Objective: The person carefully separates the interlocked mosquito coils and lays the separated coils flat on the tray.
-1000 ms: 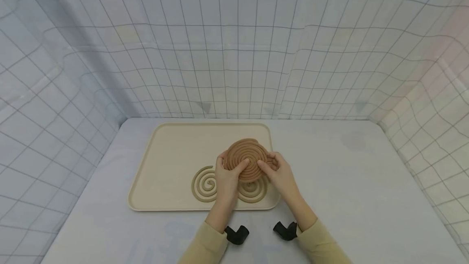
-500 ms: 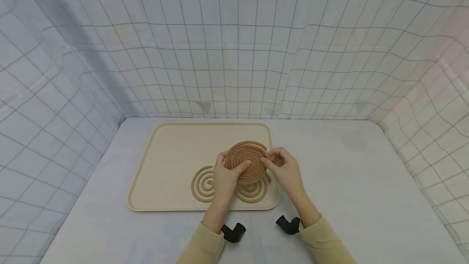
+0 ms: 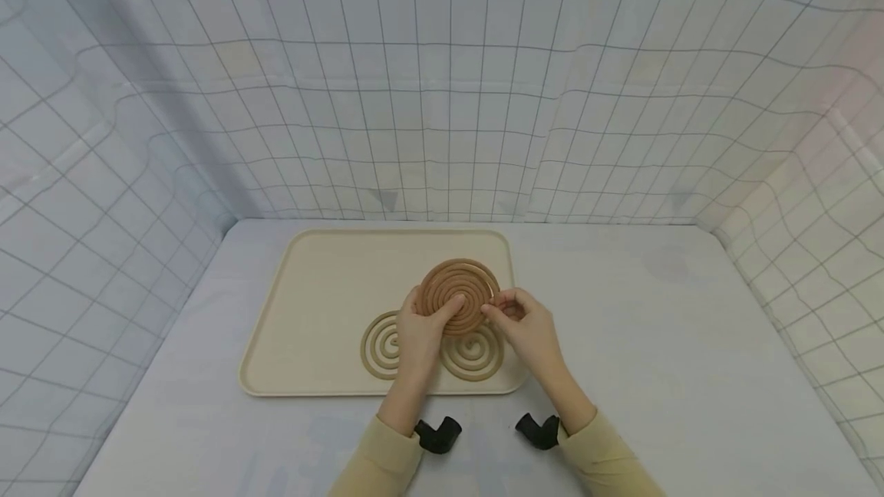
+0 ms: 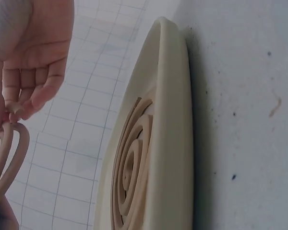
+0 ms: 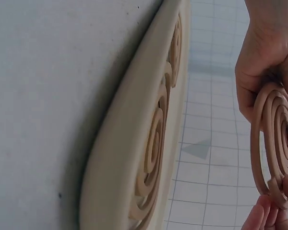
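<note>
Holding the brown mosquito coil (image 3: 473,291) above the right part of the tray (image 3: 331,282), gripping its left edge in the left hand (image 3: 418,334) and pinching its outer turn at the right edge with the right hand (image 3: 530,328).

matt brown coil (image 3: 471,290) — smooth tray (image 3: 331,282)

Brown coil (image 3: 463,287): gap btwn outer turns now wider, upper R.
Vs 0.5 s ago, sl. up/L in frame; R hand (image 3: 528,322) also L.
</note>
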`<action>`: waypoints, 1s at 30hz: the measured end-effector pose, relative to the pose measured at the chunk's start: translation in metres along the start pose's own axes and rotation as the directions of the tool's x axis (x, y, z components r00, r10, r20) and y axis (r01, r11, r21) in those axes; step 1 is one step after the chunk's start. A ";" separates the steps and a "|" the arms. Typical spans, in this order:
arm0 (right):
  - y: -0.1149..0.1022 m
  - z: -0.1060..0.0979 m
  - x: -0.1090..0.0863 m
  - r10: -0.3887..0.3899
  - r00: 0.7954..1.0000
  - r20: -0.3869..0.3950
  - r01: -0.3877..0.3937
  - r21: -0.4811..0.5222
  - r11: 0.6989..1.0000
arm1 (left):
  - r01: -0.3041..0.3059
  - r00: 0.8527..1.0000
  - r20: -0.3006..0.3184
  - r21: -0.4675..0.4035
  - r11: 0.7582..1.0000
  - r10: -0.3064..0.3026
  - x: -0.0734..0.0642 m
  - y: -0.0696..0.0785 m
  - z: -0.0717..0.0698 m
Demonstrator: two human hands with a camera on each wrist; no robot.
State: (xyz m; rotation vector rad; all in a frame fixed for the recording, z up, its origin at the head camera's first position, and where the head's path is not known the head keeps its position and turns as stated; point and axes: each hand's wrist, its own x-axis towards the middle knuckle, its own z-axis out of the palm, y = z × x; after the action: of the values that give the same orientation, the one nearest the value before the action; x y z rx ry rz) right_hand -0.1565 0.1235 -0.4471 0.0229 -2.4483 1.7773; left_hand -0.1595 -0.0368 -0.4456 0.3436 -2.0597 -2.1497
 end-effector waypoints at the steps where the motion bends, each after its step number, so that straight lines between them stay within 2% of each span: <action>1: -0.001 -0.002 0.000 -0.003 1.000 0.001 0.003 -0.009 1.000 | -0.008 1.000 0.018 0.019 1.000 0.008 0.001 0.000 -0.001; 3: -0.004 -0.005 0.001 -0.014 1.000 0.004 0.015 -0.029 0.999 | -0.021 0.998 0.053 0.065 0.998 0.018 0.001 0.000 -0.002; 6: -0.010 -0.011 0.002 -0.035 0.999 0.018 0.035 -0.052 0.998 | -0.027 0.990 0.144 0.106 0.994 0.011 0.003 -0.001 -0.004; 10: -0.015 -0.016 0.004 -0.064 0.997 0.053 0.068 -0.086 0.994 | -0.041 0.963 0.271 0.147 0.988 -0.001 0.006 -0.001 -0.008; 12: -0.015 -0.017 0.006 -0.066 0.995 0.072 0.073 -0.102 0.992 | -0.051 0.952 0.306 0.170 0.984 -0.003 0.007 -0.001 -0.009; 14: -0.015 -0.017 0.006 -0.054 0.995 0.089 0.064 -0.112 0.992 | -0.055 0.948 0.318 0.187 0.981 -0.008 0.008 -0.002 -0.010; 17: -0.015 -0.018 0.007 -0.014 0.995 0.103 0.024 -0.089 0.996 | -0.031 0.951 0.309 0.168 0.985 -0.023 0.009 -0.003 -0.011; 21: -0.014 -0.016 0.006 0.046 0.990 0.131 -0.050 0.026 0.998 | 0.010 0.966 0.258 0.072 0.997 -0.028 0.010 -0.004 -0.011; 25: -0.013 -0.013 0.004 0.092 0.982 0.166 -0.112 0.120 0.986 | 0.024 0.979 0.204 0.009 1.000 -0.025 0.011 -0.005 -0.010; 28: -0.014 -0.012 0.004 0.088 0.982 0.165 -0.105 0.097 0.990 | 0.026 0.977 0.211 0.017 1.000 -0.029 0.011 -0.005 -0.012; 30: -0.014 -0.013 0.004 0.066 0.985 0.157 -0.075 0.048 0.996 | 0.025 0.968 0.247 0.054 0.998 -0.038 0.011 -0.005 -0.013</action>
State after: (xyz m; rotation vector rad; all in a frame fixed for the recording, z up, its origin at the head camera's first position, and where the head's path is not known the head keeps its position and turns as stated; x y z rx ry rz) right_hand -0.1587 0.1321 -0.4296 0.0837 -2.5351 1.9406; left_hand -0.1668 -0.0521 -0.4521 0.1184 -2.2558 -2.2637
